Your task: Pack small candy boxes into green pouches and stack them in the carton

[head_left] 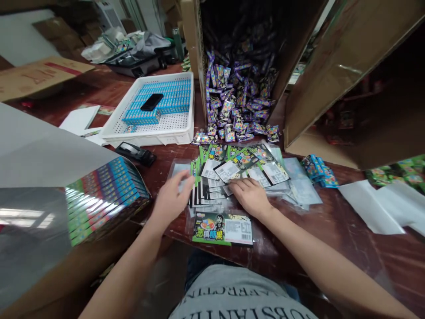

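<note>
A loose pile of printed candy header cards (232,166), green and black with white label panels, lies on the table in front of me. My left hand (174,197) is at the pile's left edge, thumb and fingers apart, slightly blurred. My right hand (250,195) rests palm down on the lower right of the pile, its fingers stretched over the cards. Nearer to me a single card (222,228) lies in a clear plastic bag. More clear bags (300,184) are spread under and right of the pile.
Behind the pile, a cardboard box (199,53) spills small purple candy packets (232,106). A white basket (149,139) holds blue boxes and a black phone (152,102). A black stapler (136,153) and a carton of coloured boxes (106,197) are left; blue packets (320,170) lie right.
</note>
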Available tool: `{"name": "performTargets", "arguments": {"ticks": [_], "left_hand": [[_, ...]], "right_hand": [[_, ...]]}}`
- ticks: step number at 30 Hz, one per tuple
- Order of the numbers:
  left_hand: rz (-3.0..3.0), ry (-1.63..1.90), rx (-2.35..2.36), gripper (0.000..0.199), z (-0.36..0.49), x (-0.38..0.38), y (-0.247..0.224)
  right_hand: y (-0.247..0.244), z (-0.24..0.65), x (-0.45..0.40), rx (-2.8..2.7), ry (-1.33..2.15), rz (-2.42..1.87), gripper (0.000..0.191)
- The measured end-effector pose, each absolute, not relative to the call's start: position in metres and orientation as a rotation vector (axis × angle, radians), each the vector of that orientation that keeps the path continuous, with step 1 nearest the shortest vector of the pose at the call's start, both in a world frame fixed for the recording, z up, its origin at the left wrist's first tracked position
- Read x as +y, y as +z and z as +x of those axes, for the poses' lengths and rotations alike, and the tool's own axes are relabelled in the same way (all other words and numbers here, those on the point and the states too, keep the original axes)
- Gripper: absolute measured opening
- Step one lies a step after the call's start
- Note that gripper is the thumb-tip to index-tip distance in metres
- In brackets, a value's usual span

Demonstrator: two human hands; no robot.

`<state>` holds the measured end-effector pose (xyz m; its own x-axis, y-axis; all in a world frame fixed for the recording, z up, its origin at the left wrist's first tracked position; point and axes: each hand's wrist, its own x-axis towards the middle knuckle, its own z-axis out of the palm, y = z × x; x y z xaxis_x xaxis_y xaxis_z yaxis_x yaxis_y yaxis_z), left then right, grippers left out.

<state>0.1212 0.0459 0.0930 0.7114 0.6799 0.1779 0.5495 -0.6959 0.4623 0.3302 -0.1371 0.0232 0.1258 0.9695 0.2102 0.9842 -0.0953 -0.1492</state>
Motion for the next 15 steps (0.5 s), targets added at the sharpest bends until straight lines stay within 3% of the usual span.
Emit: {"name": "performTargets", "arguments": {"ticks": [3, 7, 11, 15], "left_hand": [[2.558, 0.250, 0.861, 0.049, 0.218, 0.034, 0.093], [2.648, -0.201, 0.756, 0.083, 0.309, 0.014, 0.094], [2.646, -0.194, 0.637, 0.058, 0.315, -0.004, 0.096], [2.450, 0.049, 0.232, 0.035, 0.270, -0.019, 0.101]], "right_hand": [[0.020, 0.326, -0.148, -1.987, -0.102, -2.060, 0.022], [0.014, 0.319, -0.165, -1.990, -0.141, -1.954, 0.014], [0.025, 0.330, -0.184, -1.800, -0.223, -1.950, 0.014], [0.056, 0.355, -0.199, -1.343, -0.291, -1.980, 0.035]]}}
